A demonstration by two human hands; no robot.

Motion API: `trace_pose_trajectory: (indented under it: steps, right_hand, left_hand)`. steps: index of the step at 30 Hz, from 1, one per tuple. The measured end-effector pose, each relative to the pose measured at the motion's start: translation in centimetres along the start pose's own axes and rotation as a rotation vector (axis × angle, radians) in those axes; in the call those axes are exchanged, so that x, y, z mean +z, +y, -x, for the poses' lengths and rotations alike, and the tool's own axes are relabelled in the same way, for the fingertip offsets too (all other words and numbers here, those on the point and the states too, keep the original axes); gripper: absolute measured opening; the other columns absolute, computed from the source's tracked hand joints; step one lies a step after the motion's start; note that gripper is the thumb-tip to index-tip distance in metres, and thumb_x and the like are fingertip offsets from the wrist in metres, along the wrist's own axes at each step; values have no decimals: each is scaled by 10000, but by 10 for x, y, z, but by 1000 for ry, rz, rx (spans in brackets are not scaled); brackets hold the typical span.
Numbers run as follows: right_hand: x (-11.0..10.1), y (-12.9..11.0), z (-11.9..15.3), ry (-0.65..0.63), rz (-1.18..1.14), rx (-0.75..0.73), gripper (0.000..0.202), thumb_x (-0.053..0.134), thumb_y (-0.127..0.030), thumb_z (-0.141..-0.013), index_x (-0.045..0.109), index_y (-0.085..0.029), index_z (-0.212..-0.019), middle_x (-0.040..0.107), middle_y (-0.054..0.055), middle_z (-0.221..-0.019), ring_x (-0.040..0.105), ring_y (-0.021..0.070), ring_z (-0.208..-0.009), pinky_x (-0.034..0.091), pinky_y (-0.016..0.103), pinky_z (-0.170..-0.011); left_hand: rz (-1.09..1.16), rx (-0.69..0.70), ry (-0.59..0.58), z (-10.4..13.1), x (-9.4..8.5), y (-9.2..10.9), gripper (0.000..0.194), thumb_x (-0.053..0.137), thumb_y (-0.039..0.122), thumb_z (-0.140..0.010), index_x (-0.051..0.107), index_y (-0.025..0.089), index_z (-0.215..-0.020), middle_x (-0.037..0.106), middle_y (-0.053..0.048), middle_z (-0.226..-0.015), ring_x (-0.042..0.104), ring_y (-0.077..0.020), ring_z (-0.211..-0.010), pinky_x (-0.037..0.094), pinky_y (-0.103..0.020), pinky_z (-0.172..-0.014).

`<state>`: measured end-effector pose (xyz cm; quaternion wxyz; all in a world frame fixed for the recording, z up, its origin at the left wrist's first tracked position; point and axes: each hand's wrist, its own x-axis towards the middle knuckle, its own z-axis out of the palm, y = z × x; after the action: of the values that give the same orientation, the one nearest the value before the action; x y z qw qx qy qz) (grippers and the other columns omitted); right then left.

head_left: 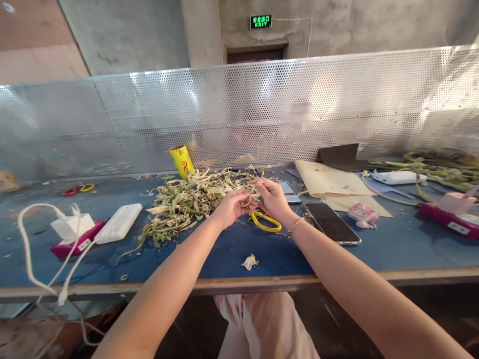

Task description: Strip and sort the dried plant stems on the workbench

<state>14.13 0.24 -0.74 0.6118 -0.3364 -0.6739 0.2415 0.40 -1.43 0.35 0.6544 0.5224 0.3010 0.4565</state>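
My left hand [234, 207] and my right hand [271, 195] meet over the blue table, fingertips pinched close together. A small pale piece of plant seems to be between them, mostly hidden by the fingers. Beside and behind my left hand spreads a heap of wilted green and cream plant pieces [183, 202]. Just under my right hand lie scissors with yellow handles [267, 222], partly covered. A crumpled whitish scrap [249, 262] rests on the table nearer to me.
A yellow cylinder [182, 161] leans behind the heap. To the right are a phone [330, 224], a pink figure [363, 215] and cardboard [329, 178]. On the left are a white power bank [119, 223], a magenta power strip [78, 242] and cables. A perforated metal screen [210, 116] bounds the back.
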Motion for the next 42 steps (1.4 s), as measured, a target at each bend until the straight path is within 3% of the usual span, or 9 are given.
trace_pose_trajectory:
  steps: [7, 15, 24, 27, 32, 37, 42]
  right_hand:
    - [0, 0, 1, -32, 9, -30, 268, 453, -336, -788, 677, -192, -810, 686, 41, -885, 599, 168, -854, 432, 310, -803]
    - [1, 2, 0, -46, -14, -40, 281, 460, -371, -794, 680, -197, -811, 691, 39, -878, 609, 175, -833, 443, 313, -784]
    - [0, 2, 1, -29, 78, -40, 310, 421, -371, -811, 654, -180, -879, 674, 42, -877, 585, 158, -822, 425, 273, -741]
    - [-1, 2, 2, -5, 175, -32, 321, 398, -380, -823, 636, -165, -838, 645, 23, -741, 546, 127, -678, 398, 240, -640]
    - [-2, 5, 2, 47, 337, -25, 351, 367, -398, -834, 561, -158, -667, 477, -23, -519, 408, 97, -515, 307, 224, -521]
    - [-4, 5, -1, 71, 378, -105, 350, 372, -356, -838, 492, -172, -565, 477, -7, -539, 432, 112, -574, 335, 241, -589]
    - [-7, 0, -1, 55, 347, -126, 287, 396, -299, -823, 556, -167, -624, 560, 24, -618, 493, 128, -625, 361, 245, -613]
  left_hand:
    - [-8, 44, 51, -2, -1, -1, 196, 688, 245, -600, 546, 131, -672, 528, 33, -527, 484, -46, -461, 423, -193, -498]
    - [-49, 54, 100, -2, 1, 1, 75, 607, 158, -629, 552, 113, -654, 550, 14, -533, 493, -50, -454, 416, -196, -500]
    - [-66, 110, 65, -3, -2, -1, 227, 682, 300, -605, 567, 118, -677, 517, 31, -550, 488, -50, -499, 415, -205, -532]
    - [-88, 112, 44, 0, -1, 0, 266, 694, 334, -595, 563, 125, -694, 527, 30, -557, 502, -60, -515, 421, -220, -555]
    - [-216, 115, 45, -1, -2, -2, 300, 721, 303, -570, 558, 143, -765, 565, 30, -627, 554, -85, -601, 449, -262, -658]
    - [-343, 222, 116, -8, -10, -6, 304, 708, 314, -583, 586, 140, -800, 592, 10, -696, 555, -95, -666, 439, -283, -732]
    - [-406, 297, 123, -11, -14, -9, 293, 677, 314, -620, 577, 149, -840, 589, 7, -692, 565, -104, -657, 450, -281, -706]
